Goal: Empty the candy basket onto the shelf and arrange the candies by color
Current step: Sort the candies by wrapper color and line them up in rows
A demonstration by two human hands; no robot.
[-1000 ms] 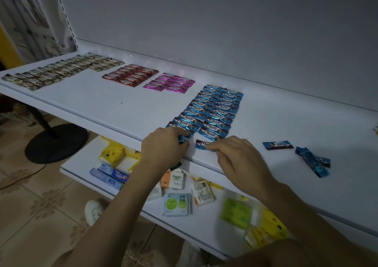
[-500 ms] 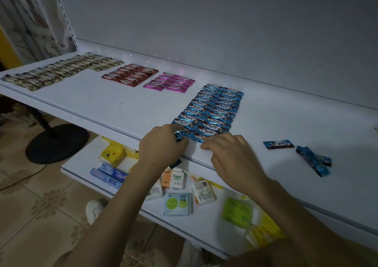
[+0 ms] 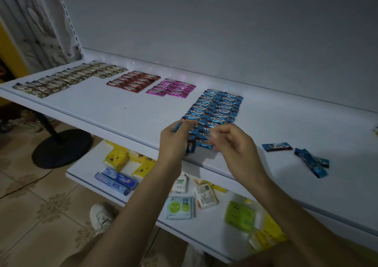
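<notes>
The blue candies (image 3: 216, 111) lined up on the shelf (image 3: 122, 113) look like light, slippery foil bars, best pinched by the wrapper ends. Left grip (image 3: 176, 142) is clamped on one at the block's near end; right grip (image 3: 235, 144) is curled but blurry, can't tell if it holds anything. Half a second back both sat lower, pressing on the shelf.

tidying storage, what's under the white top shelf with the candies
Below the white top shelf sits a lower white shelf with yellow cartoon-face packs, blue toothpaste boxes, a pale wipes pack and a lime green pack. Its back is hidden by the top shelf; forearms cover some.
</notes>
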